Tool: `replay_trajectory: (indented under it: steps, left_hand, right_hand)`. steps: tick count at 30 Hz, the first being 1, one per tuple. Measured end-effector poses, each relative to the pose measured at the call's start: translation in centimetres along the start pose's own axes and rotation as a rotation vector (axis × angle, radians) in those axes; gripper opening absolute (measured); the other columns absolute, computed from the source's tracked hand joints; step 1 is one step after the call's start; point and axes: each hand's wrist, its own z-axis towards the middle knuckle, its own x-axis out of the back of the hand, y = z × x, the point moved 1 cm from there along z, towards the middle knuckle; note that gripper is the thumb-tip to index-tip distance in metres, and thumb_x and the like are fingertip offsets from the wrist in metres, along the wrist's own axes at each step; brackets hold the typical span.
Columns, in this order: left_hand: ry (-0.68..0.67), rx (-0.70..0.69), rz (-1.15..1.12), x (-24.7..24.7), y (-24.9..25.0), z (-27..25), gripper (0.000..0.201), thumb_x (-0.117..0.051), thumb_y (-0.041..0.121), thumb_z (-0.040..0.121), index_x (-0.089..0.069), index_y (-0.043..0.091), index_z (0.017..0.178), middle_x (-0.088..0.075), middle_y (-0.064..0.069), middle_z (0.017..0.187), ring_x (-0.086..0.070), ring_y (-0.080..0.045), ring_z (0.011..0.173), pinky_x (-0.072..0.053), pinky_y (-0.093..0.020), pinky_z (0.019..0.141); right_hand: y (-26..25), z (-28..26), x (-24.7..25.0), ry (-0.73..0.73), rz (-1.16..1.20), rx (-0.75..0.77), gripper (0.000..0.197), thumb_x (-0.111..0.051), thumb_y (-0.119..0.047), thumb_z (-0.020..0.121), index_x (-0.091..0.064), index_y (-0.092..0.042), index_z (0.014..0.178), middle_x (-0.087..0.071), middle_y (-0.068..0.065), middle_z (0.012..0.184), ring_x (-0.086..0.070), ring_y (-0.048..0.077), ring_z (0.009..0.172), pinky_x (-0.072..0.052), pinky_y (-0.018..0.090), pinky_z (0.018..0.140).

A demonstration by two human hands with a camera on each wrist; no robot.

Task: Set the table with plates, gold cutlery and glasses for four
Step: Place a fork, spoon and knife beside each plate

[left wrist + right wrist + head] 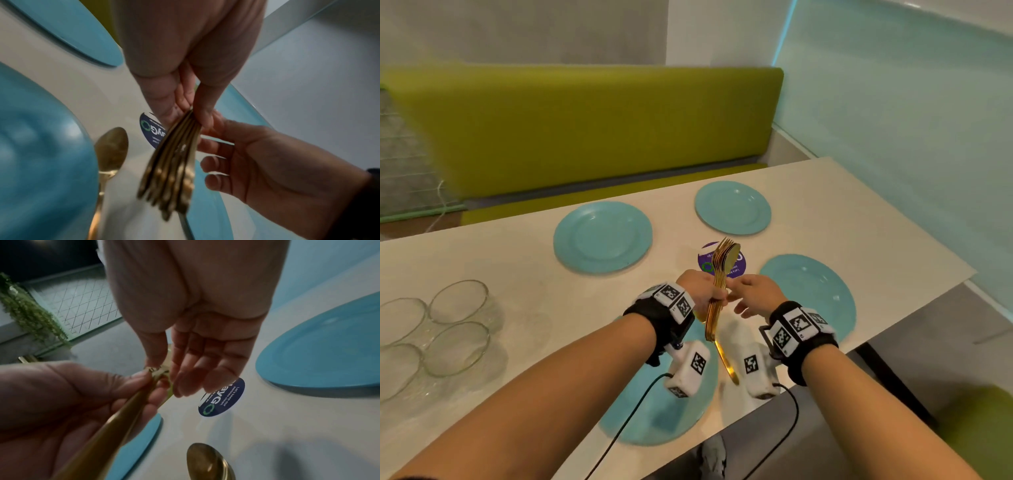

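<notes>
My left hand (714, 295) grips a bundle of gold cutlery (724, 263) upright above the middle of the white table (524, 263); forks and a spoon show at its top. From the right, my right hand (738, 295) pinches one piece at the bundle's edge between thumb and fingers (164, 374). One gold spoon (727, 363) lies on the table between the near blue plate (654, 418) and the right blue plate (822, 291). Two more blue plates (602, 236) (732, 207) sit on the far side. Several clear glasses (458, 301) stand at the left.
A round dark sticker (704, 256) is on the table behind the bundle. A green bench (585, 130) runs along the far side, and a pale wall (893, 120) is at the right. The table's near edge runs just beneath my wrists.
</notes>
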Motion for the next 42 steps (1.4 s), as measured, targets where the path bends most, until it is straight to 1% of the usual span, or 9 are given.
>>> replay_trajectory:
  steps: [5, 10, 13, 16, 20, 24, 29, 37, 42]
  left_hand:
    - [-0.088, 0.026, -0.079, -2.7, 1.6, 1.9, 0.017, -0.063, 0.001, 0.086, -0.063, 0.012, 0.073, -0.064, -0.005, 0.074, -0.063, -0.014, 0.070, -0.056, -0.030, 0.079]
    - [-0.053, -0.002, -0.071, -5.0, 3.7, 4.4, 0.013, -0.060, 0.006, 0.089, -0.062, 0.004, 0.101, -0.058, -0.004, 0.085, -0.057, -0.011, 0.069, -0.053, -0.018, 0.061]
    - [-0.032, 0.019, -0.093, -6.5, 4.8, 6.4, 0.008, -0.062, 0.006, 0.087, -0.065, 0.005, 0.095, -0.066, -0.013, 0.097, -0.066, -0.024, 0.089, -0.056, -0.037, 0.085]
    - [0.001, 0.068, -0.174, -7.4, 5.6, 8.4, 0.019, -0.057, 0.001, 0.090, -0.056, 0.012, 0.074, -0.065, -0.012, 0.088, -0.063, -0.020, 0.078, -0.054, -0.038, 0.089]
    - [0.031, 0.093, -0.181, -7.5, 6.1, 11.2, 0.031, -0.058, 0.005, 0.089, -0.049, 0.026, 0.069, -0.058, -0.022, 0.127, -0.056, -0.034, 0.119, -0.043, -0.041, 0.106]
    - [0.115, 0.087, -0.262, -7.4, 6.9, 12.8, 0.023, -0.050, -0.005, 0.092, -0.049, 0.009, 0.074, -0.058, -0.014, 0.082, -0.060, -0.024, 0.072, -0.050, -0.031, 0.076]
    - [0.157, 0.127, -0.251, -7.7, 7.6, 14.4, 0.023, -0.050, -0.001, 0.093, -0.050, 0.007, 0.071, -0.058, -0.006, 0.065, -0.060, -0.009, 0.051, -0.048, -0.024, 0.063]
    - [0.189, 0.170, -0.272, -8.1, 8.1, 16.2, 0.014, -0.053, -0.005, 0.090, -0.054, 0.003, 0.078, -0.057, -0.010, 0.072, -0.058, -0.018, 0.064, -0.048, -0.027, 0.063]
    - [0.196, 0.161, -0.272, -8.7, 8.5, 16.8, 0.022, -0.054, -0.005, 0.090, -0.056, -0.005, 0.112, -0.058, -0.009, 0.073, -0.058, -0.017, 0.064, -0.049, -0.027, 0.063]
  right_hand:
    - [1.1, 1.4, 2.6, 0.016, 0.177, -0.046, 0.018, -0.054, -0.018, 0.095, -0.063, -0.015, 0.080, -0.060, 0.003, 0.069, -0.053, 0.015, 0.054, -0.045, 0.024, 0.052]
    - [2.2, 3.4, 6.2, 0.043, 0.392, -0.107, 0.018, -0.056, -0.015, 0.094, -0.063, -0.014, 0.077, -0.062, 0.003, 0.070, -0.050, 0.014, 0.056, -0.044, 0.022, 0.052]
    - [3.0, 5.5, 8.3, 0.058, 0.413, -0.126, 0.016, -0.059, -0.014, 0.092, -0.061, -0.013, 0.076, -0.063, 0.004, 0.072, -0.050, 0.014, 0.054, -0.044, 0.022, 0.049]
    - [4.4, 7.8, 11.1, 0.107, 0.320, -0.127, 0.016, -0.062, -0.015, 0.090, -0.060, -0.013, 0.074, -0.060, 0.005, 0.073, -0.045, 0.015, 0.049, -0.044, 0.022, 0.047]
    - [7.6, 10.4, 16.1, 0.216, 0.022, -0.156, 0.023, -0.065, -0.021, 0.087, -0.061, -0.017, 0.064, -0.063, 0.007, 0.076, -0.050, 0.019, 0.054, -0.050, 0.031, 0.061]
    - [10.9, 12.8, 20.2, 0.239, -0.287, -0.251, 0.015, -0.063, -0.026, 0.087, -0.068, -0.016, 0.078, -0.064, 0.012, 0.094, -0.059, 0.027, 0.086, -0.053, 0.039, 0.091]
    - [13.2, 14.0, 22.9, 0.241, -0.563, -0.329, 0.031, -0.046, -0.023, 0.096, -0.067, -0.007, 0.113, -0.064, 0.011, 0.119, -0.059, 0.028, 0.112, -0.048, 0.031, 0.094]
    - [14.9, 15.5, 23.3, 0.151, -0.806, -0.419, 0.034, -0.047, -0.031, 0.095, -0.065, -0.012, 0.116, -0.063, 0.006, 0.123, -0.060, 0.022, 0.113, -0.046, 0.024, 0.085]
    - [15.9, 16.4, 23.1, 0.145, -0.826, -0.423, 0.029, -0.049, -0.027, 0.094, -0.068, -0.011, 0.109, -0.068, 0.006, 0.113, -0.064, 0.021, 0.104, -0.044, 0.021, 0.073]
